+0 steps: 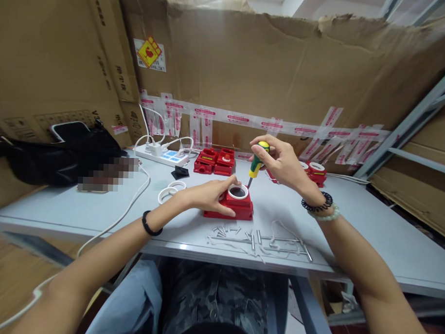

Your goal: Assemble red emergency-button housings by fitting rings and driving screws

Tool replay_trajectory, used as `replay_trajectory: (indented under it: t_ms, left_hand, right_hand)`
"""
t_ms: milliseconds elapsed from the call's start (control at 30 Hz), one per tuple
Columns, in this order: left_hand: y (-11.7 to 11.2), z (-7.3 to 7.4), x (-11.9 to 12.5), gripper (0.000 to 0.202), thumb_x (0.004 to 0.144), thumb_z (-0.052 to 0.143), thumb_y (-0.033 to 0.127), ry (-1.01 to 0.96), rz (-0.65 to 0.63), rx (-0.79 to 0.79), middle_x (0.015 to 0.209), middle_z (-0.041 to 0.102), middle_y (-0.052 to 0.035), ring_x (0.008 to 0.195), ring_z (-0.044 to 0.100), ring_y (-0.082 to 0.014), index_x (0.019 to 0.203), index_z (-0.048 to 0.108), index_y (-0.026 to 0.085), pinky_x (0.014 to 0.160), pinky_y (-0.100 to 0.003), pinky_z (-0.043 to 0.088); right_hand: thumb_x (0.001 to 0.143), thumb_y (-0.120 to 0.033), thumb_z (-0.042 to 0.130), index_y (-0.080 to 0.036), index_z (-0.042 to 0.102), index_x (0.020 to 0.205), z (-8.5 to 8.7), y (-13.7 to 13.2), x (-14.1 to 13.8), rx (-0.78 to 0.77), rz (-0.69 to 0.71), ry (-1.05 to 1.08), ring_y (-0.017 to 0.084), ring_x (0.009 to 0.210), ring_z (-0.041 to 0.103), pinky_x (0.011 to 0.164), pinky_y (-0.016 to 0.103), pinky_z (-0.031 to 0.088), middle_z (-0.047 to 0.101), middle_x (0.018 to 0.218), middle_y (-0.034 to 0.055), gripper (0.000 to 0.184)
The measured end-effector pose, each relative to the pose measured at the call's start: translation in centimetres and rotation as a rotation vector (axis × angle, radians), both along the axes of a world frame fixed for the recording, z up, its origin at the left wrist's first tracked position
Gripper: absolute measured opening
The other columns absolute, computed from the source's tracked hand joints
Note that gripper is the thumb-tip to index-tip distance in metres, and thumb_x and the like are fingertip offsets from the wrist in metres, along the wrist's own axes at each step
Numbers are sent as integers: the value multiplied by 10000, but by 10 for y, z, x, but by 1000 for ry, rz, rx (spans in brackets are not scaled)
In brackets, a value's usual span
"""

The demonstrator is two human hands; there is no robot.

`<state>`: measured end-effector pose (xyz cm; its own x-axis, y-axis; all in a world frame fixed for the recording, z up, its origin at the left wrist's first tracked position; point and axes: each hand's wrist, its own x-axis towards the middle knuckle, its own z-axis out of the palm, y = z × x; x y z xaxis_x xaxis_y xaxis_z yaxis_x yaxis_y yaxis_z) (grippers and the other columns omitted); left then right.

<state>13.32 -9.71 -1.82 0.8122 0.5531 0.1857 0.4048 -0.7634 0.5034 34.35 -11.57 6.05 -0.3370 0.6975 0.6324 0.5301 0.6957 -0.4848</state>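
My left hand [210, 195] rests on a red plastic housing [233, 206] with a white ring on top, its fingers closed around the housing's left side to steady it on the grey table [78, 206]. My right hand [284, 162] grips a green and yellow screwdriver [257, 162] upright, with the tip pointing down at the housing's right top edge. Several screws and long bolts [258, 239] lie in front of the housing near the table's front edge.
More red housings [215, 162] stand at the back, others [315, 172] behind my right hand. White rings [170, 189], a white power strip [162, 155] with cables and a black bag [58, 156] lie to the left. Cardboard walls surround the table; a metal rack [410, 125] stands on the right.
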Motion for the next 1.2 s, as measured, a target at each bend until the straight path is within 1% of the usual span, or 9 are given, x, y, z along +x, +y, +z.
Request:
replay_trajectory:
  t_ms: [167,300,400,567,700,833,933,1100,1200]
  left_hand:
    - [-1,0,0,700,703,721,487,-7,7,-11,1384,474,-157,1229,505,-293,1241,367,212,964,-390,431]
    - [0,-1,-1,701,704,726,477,-27,-3,-29,1397,462,-154,1252,487,-284,1244,360,220,988,-394,417]
    - [1,-2,-1,709,704,728,478,-39,-15,-46,1405,451,-157,1267,474,-278,1246,351,219,1005,-395,409]
    - [0,-3,0,713,703,731,462,-56,-20,-39,1398,454,-163,1263,476,-274,1248,349,205,1018,-396,405]
    - [-1,-2,1,685,709,726,459,-32,-16,-28,1391,462,-160,1248,488,-280,1229,360,204,1003,-397,418]
    - [-1,0,1,664,707,729,450,-20,-15,-22,1382,473,-157,1239,496,-286,1211,371,205,991,-398,424]
    - [-2,1,1,648,714,724,446,-25,-28,-20,1379,478,-155,1223,510,-285,1206,378,205,978,-396,433]
    - [-1,0,1,702,706,726,458,-27,-16,-8,1407,448,-167,1259,480,-294,1244,357,200,1005,-405,411]
    - [-1,-1,1,713,710,723,463,-15,-12,-2,1415,441,-165,1268,474,-289,1255,346,200,1015,-396,402]
  right_hand:
    - [899,-459,473,-189,613,936,-7,-1,-8,153,-184,-30,105,554,482,578,247,396,554,650,-18,307]
    - [934,-391,393,-207,544,1176,-2,0,0,-32,25,-9,139,724,599,692,287,469,647,850,24,340]
    - [898,-384,467,-193,558,1140,1,2,3,-124,180,43,153,791,630,716,305,500,664,905,48,321]
    - [818,-441,605,-169,628,987,-6,4,-6,79,-25,74,135,678,588,617,263,458,629,803,24,321]
    - [857,-437,560,-175,643,1046,-9,2,-7,172,-141,16,118,624,534,629,269,436,611,746,7,334]
    - [905,-364,472,-199,542,1251,2,-4,3,49,-35,-93,143,702,562,672,300,451,650,877,40,390]
    - [892,-341,482,-198,528,1251,10,-7,7,-30,39,-179,130,661,546,633,288,441,652,924,52,389]
    - [838,-482,552,-178,604,851,0,0,1,230,-339,-147,104,512,426,535,256,331,546,614,-13,309]
    - [844,-535,504,-194,577,757,-5,5,-4,314,-578,-224,113,491,398,523,258,273,502,547,-19,359]
